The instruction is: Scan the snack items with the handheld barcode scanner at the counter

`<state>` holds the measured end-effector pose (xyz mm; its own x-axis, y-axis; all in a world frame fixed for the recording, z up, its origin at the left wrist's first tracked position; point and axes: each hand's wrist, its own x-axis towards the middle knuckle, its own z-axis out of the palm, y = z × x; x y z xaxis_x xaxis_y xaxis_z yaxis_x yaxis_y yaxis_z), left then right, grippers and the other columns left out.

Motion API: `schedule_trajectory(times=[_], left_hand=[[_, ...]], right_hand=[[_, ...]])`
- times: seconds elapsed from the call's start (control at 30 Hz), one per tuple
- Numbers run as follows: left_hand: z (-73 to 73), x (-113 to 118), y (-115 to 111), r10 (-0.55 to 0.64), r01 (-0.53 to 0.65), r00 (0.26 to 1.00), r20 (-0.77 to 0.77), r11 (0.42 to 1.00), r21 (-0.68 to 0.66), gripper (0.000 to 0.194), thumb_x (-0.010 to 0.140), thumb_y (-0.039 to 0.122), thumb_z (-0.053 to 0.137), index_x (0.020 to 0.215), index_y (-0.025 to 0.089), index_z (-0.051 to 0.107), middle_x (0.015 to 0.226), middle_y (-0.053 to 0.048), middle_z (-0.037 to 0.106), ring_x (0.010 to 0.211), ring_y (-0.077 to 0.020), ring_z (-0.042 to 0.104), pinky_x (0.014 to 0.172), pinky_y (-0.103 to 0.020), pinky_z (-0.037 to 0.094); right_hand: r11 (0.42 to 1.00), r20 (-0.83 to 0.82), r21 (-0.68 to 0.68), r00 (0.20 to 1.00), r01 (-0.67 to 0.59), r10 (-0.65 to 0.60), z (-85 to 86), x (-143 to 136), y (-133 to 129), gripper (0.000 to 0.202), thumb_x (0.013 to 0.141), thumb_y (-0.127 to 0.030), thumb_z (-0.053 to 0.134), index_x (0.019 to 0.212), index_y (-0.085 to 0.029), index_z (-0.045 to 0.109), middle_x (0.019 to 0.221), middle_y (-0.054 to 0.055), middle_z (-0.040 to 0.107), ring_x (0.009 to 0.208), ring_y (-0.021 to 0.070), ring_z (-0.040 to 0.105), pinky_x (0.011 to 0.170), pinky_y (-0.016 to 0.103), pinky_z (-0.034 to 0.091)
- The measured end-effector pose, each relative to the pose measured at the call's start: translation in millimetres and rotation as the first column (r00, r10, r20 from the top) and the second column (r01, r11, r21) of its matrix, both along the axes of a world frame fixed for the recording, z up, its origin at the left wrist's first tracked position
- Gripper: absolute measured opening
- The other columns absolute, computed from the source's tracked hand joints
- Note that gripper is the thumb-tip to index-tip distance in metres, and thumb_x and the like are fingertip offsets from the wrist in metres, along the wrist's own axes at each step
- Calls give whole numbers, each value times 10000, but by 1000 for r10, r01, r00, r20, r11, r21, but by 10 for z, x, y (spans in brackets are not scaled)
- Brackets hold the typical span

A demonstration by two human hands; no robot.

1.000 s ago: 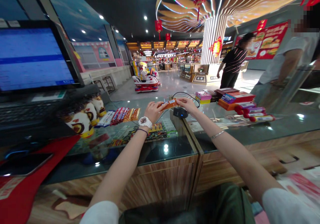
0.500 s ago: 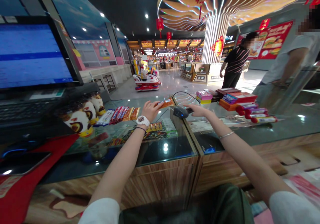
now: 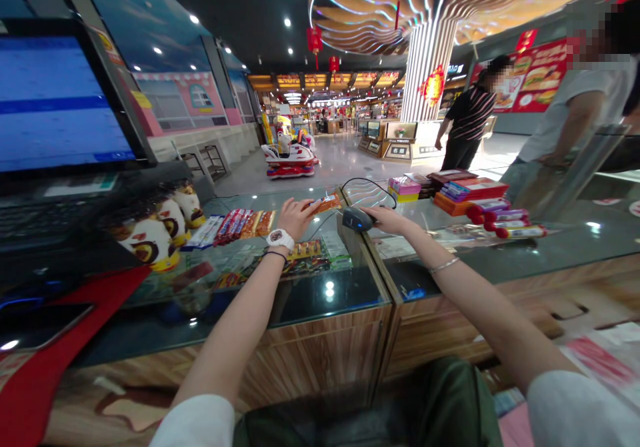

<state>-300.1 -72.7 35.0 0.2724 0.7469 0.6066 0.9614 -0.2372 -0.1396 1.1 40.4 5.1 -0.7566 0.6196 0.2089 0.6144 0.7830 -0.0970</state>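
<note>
My left hand [image 3: 295,218], with a white watch at the wrist, is closed on an orange-wrapped snack bar [image 3: 327,202] above the glass counter. Just right of it, my right hand [image 3: 389,220] grips a dark barcode scanner [image 3: 357,220] with a blue light on it. The scanner's head points left, close to the bar but apart from it. A black cable [image 3: 370,180] loops behind the scanner. Left of my left hand lies a row of snack bars [image 3: 239,226] in blue-white, red and orange wrappers.
Several printed cups or packs [image 3: 150,239] stand beside a monitor [image 3: 60,100] at left. Stacked boxes [image 3: 460,190] and coloured tubes [image 3: 515,224] lie on the right counter. A phone [image 3: 50,324] rests on a red mat [image 3: 35,387]. Two people stand beyond the counter at right.
The whole view has shifted slightly, so the scene sits a little further left and up. Both hands keep their holds, with the bar and scanner still near each other.
</note>
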Motion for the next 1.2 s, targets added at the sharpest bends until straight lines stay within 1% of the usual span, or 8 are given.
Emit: schedule_trajectory(times=[0.13, 0.27, 0.43, 0.57, 0.67, 0.83, 1.0, 1.2], left_hand=[[4, -13, -9, 39, -39, 999, 11, 999, 8, 474, 940, 203, 512, 1394, 324, 568, 1338, -59, 647, 1190, -248, 606, 1164, -494, 322], [3, -51, -1, 82, -83, 996, 29, 996, 24, 480, 948, 241, 525, 1421, 319, 538, 1356, -63, 634, 1217, -249, 593, 1173, -490, 306], [0, -88, 10, 111, -113, 993, 42, 993, 42, 495, 934, 244, 558, 1423, 314, 536, 1341, -67, 637, 1208, -262, 596, 1159, -490, 319], [-7, -79, 10, 122, -124, 992, 40, 991, 43, 487, 924, 252, 580, 1406, 313, 551, 1303, -66, 649, 1171, -265, 607, 1150, -483, 325], [-10, -70, 9, 147, -149, 988, 46, 988, 37, 491, 908, 257, 608, 1394, 303, 558, 1273, -71, 650, 1117, -266, 622, 1137, -473, 337], [-11, -84, -13, 230, -232, 971, 64, 972, 27, 473, 886, 273, 637, 1354, 246, 574, 1254, -103, 620, 1092, -282, 611, 1066, -439, 401], [-33, -90, -47, 266, -266, 963, 45, 964, 4, 324, 895, 282, 622, 1216, 234, 633, 1235, -99, 607, 1059, -282, 603, 963, -414, 452], [-46, -42, -50, 259, -258, 965, 32, 966, -35, 267, 882, 262, 638, 1147, 233, 633, 1259, -93, 603, 1072, -284, 591, 965, -438, 440]], right_hand=[[995, -22, 98, 1000, -17, 19, 24, -53, -42, 586, 907, -166, 571, 1479, -179, 449, 1379, 169, 614, 1261, 327, 580, 1051, 489, 435], [983, -174, 174, 981, -60, 90, 91, -90, -78, 569, 905, -195, 585, 1460, -200, 463, 1391, 161, 601, 1268, 324, 563, 1043, 494, 438], [974, -466, 174, 859, -146, 212, 216, -104, -167, 512, 911, -322, 599, 1392, -177, 505, 1323, 161, 626, 1221, 316, 576, 1019, 477, 464], [986, -630, 94, 759, -138, 166, 285, -143, -273, 497, 895, -451, 610, 1301, -170, 550, 1206, 135, 673, 1066, 291, 638, 925, 439, 513], [989, -683, 50, 719, -136, 133, 312, -168, -337, 512, 895, -506, 584, 1278, -166, 572, 1188, 120, 691, 1058, 293, 644, 922, 439, 512], [996, -606, -35, 794, -85, 46, 318, -214, -442, 476, 874, -507, 614, 1217, -178, 635, 1058, 96, 743, 987, 316, 684, 860, 427, 525], [999, -486, -46, 874, 2, -24, 300, -325, -591, 401, 882, -501, 632, 1133, -190, 653, 938, 96, 748, 887, 307, 701, 770, 375, 523], [998, -459, -8, 886, 66, -63, 273, -385, -650, 405, 902, -539, 607, 1114, -195, 632, 893, 85, 737, 856, 296, 701, 710, 337, 507]])
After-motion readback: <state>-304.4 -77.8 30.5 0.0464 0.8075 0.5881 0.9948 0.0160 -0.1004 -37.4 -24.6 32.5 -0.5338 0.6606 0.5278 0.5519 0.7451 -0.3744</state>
